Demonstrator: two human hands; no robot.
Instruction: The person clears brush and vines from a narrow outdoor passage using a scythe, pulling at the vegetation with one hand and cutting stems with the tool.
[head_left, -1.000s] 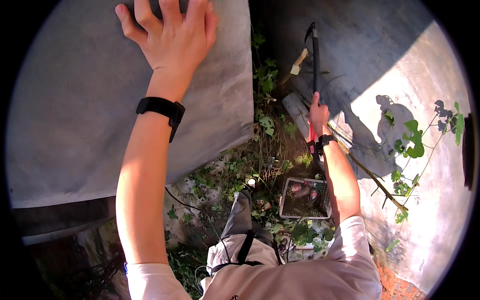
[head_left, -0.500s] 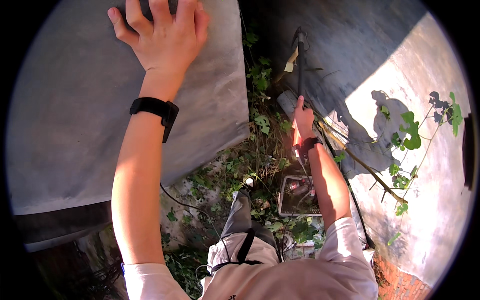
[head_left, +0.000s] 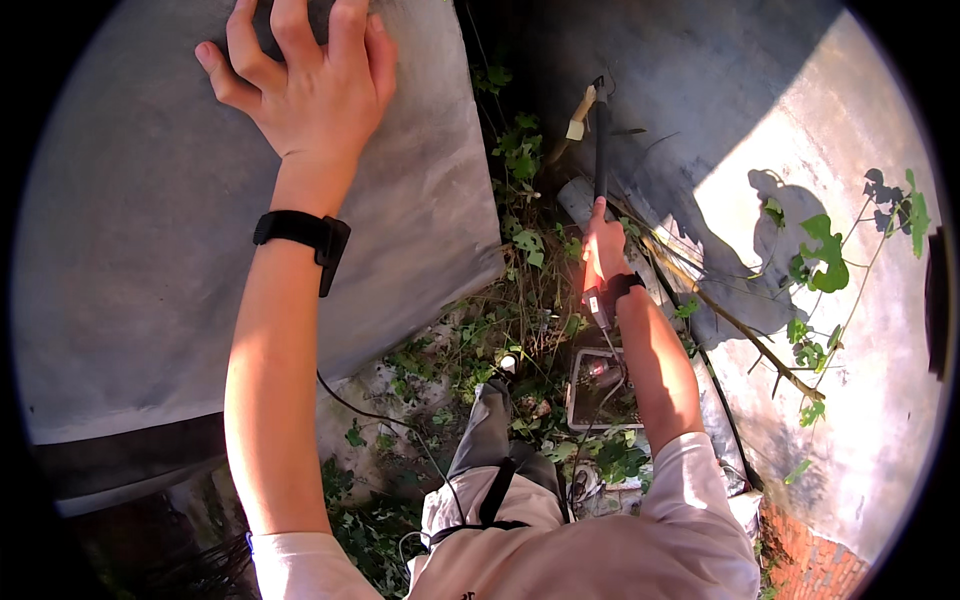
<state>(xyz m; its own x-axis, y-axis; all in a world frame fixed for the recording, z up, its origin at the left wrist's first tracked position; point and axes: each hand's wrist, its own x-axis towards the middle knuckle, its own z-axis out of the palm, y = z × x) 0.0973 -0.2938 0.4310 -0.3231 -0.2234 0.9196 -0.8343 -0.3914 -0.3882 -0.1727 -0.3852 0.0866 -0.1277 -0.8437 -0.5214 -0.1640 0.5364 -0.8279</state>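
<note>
My left hand (head_left: 325,95) is spread with bent fingers against a grey concrete surface at the upper left; its fingertips reach the picture's top edge, and nothing is in its grip. Closed round the red handle of a long black pole tool (head_left: 601,150) is my right hand (head_left: 603,245). A thin cord runs from the handle's lower end toward my body. The tool's hooked dark head (head_left: 598,84) points away from me, close to a pale cut stick (head_left: 578,125). Whether the head touches the stick, I cannot tell.
Green vines (head_left: 525,230) fill the gap between the grey concrete surface (head_left: 400,220) and the sunlit wall (head_left: 850,400) at right. A thin bare branch (head_left: 740,325) slants along that wall. Below my right hand lies a pale-rimmed crate (head_left: 572,400). A black cable (head_left: 385,415) trails at left.
The tool's head has come slightly lower in the picture, nearer the cut stick. My left hand appears slightly higher and further left. Both hands keep their poses.
</note>
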